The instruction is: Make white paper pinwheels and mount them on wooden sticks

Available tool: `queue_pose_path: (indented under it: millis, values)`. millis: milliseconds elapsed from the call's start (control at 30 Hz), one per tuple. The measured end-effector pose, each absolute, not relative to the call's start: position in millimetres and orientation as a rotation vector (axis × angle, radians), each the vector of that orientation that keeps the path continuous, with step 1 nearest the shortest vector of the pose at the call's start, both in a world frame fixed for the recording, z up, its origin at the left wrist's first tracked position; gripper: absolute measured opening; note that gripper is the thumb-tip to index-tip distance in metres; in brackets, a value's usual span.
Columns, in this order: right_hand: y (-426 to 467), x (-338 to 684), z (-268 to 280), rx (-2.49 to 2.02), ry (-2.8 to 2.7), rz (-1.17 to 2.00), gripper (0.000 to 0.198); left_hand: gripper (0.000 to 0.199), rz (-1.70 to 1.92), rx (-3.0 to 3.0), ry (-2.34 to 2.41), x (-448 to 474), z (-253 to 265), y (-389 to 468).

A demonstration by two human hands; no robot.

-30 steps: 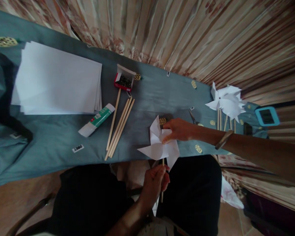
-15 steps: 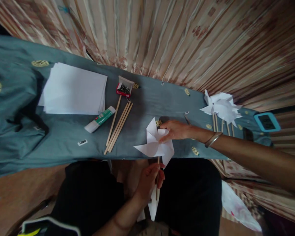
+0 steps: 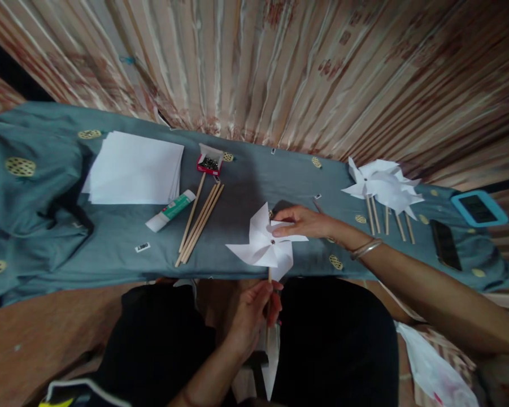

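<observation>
Visibly closed, the left grip (image 3: 252, 308) holds the pinwheel stick (image 3: 270, 275).

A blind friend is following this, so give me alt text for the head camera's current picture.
A person's left hand holds a white paper pinwheel by its stick; the right hand touches the pinwheel. On the blue-green cloth lie, to the left, a paper stack, a green-and-white tube, loose sticks and an open red box; more pinwheels lie to the right.
</observation>
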State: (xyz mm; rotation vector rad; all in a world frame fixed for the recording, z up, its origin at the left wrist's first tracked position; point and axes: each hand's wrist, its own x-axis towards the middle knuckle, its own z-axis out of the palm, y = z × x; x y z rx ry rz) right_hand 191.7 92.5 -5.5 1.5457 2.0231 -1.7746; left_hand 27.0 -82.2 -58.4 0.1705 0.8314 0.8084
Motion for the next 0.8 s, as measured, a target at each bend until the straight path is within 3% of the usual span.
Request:
queue_pose_path:
  millis: [100, 233, 300, 567, 800]
  values:
    - [84, 202, -3, 1.828, 2.246, -1.713, 0.046, 0.051, 0.800, 0.184, 0.835, 27, -52, -81]
    - [46, 215, 7, 2.427, 2.704, -1.139, 0.035, 0.051, 0.813, 0.242, 0.855, 29, -45, -74]
    - [15, 218, 10, 2.621, 2.735, -1.002, 0.028, 0.050, 0.835, 0.289, 0.864, 30, -42, -69]
    - [-83, 201, -11, 2.881, 2.405, -1.150, 0.018, 0.043, 0.917, 0.409, 0.858, 29, -26, -50]
    - [-39, 202, -3, 2.958, 2.502, -1.153, 0.022, 0.043, 0.959, 0.561, 0.857, 25, -12, -21]
